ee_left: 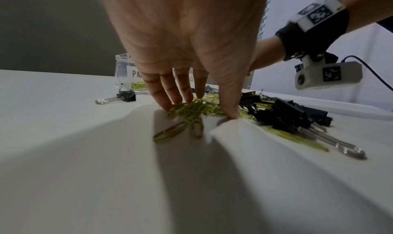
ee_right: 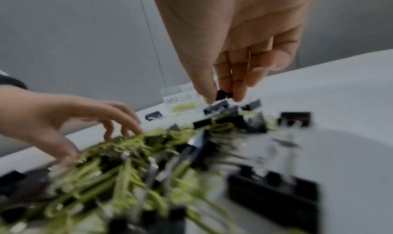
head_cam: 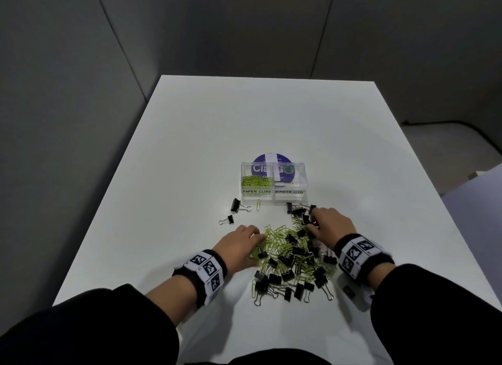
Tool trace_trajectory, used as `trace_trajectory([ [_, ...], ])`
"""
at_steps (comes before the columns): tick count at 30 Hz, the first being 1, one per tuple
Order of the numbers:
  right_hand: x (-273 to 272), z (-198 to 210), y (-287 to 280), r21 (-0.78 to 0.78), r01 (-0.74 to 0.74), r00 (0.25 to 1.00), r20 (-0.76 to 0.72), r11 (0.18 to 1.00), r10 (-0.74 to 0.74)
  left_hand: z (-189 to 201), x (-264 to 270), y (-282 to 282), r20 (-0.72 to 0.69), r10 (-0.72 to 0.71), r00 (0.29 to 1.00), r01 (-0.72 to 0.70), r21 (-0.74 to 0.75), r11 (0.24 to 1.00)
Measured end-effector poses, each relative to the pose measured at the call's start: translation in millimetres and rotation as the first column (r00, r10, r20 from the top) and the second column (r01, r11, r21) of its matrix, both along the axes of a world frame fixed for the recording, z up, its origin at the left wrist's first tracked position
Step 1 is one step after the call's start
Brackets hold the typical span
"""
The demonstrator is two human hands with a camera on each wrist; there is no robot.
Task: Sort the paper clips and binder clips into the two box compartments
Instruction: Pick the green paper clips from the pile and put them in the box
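A mixed pile [head_cam: 293,258] of green paper clips and black binder clips lies on the white table, in front of a clear two-part box [head_cam: 273,163]. Its left part, labelled PAPER CLIPS [head_cam: 256,191], holds green paper clips [head_cam: 256,181]. No clips show in the right part, labelled BINDER CLIPS [head_cam: 289,192]. My left hand [head_cam: 258,249] is at the pile's left edge, its fingertips [ee_left: 170,108] and thumb pressing down on either side of a clump of paper clips [ee_left: 191,113]. My right hand [ee_right: 223,98] pinches a black binder clip [ee_right: 223,93] at the pile's far right [head_cam: 311,224].
Two stray binder clips [head_cam: 235,204] [head_cam: 228,220] and one paper clip [head_cam: 258,204] lie left of the pile, near the box. More binder clips [head_cam: 294,209] cluster by the box's right front. A purple disc [head_cam: 267,158] lies under the box. Grey walls surround the table.
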State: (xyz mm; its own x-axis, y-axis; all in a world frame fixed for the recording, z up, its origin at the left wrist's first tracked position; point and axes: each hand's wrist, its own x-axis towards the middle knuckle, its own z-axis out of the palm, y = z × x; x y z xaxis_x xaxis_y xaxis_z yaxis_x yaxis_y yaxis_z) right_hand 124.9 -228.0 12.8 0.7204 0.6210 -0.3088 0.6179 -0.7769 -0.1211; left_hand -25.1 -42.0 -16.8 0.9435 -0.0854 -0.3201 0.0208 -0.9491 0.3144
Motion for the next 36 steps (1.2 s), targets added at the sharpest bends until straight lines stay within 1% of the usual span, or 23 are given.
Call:
trace_trajectory([
  [1,4,-3,-3,-0.038,0.007,1.000,-0.008,0.999,-0.007,0,3,-2,0.001,0.004,1.000,-0.004,-0.001,1.000],
  [3,5,-6,-4,-0.057,-0.022,0.999,0.041,0.998,0.024,0,6,-3,0.007,0.013,1.000,-0.013,-0.006,1.000],
  [5,0,-9,1,0.038,-0.094,0.992,0.092,0.995,0.091,-1,7,-4,0.016,0.022,1.000,-0.022,-0.012,1.000],
  [7,-14,-8,13,0.170,-0.224,0.975,0.055,0.960,0.217,-3,8,-4,0.017,0.041,0.999,-0.041,-0.018,0.999],
  [8,-22,-8,21,0.200,-0.303,0.952,0.020,0.932,0.305,-4,8,-4,0.012,0.063,0.998,-0.063,-0.022,0.998],
  [9,-30,-9,30,0.192,-0.379,0.922,-0.011,0.905,0.388,-4,8,-5,0.008,0.096,0.995,-0.096,-0.030,0.995],
  [11,-41,-12,44,0.086,-0.486,0.867,-0.078,0.869,0.493,-5,9,-4,0.003,0.163,0.987,-0.163,-0.042,0.986],
  [13,-46,-15,51,-0.021,-0.509,0.854,-0.139,0.860,0.502,-7,8,-2,0.000,0.194,0.981,-0.194,-0.032,0.980],
  [14,-46,-17,52,-0.041,-0.515,0.850,-0.152,0.856,0.505,-8,8,-1,0.001,0.201,0.980,-0.201,-0.026,0.979],
  [18,-51,-17,46,-0.058,-0.540,0.840,-0.109,0.840,0.532,-8,10,0,0.009,0.199,0.980,-0.199,0.004,0.980],
  [23,-59,-20,46,-0.061,-0.489,0.872,-0.045,0.870,0.487,-8,13,-2,-0.025,0.160,0.987,-0.158,0.047,0.986],
  [28,-56,-18,49,-0.078,-0.467,0.884,-0.017,0.881,0.467,-10,12,3,-0.040,0.079,0.996,-0.076,0.092,0.993],
  [32,-53,-16,50,-0.080,-0.452,0.892,-0.029,0.888,0.452,-5,11,10,-0.021,0.046,0.999,-0.044,0.057,0.997],
  [36,-43,-12,44,-0.045,-0.417,0.908,-0.061,0.908,0.414,3,3,25,0.025,0.075,0.997,-0.074,-0.031,0.997],
])
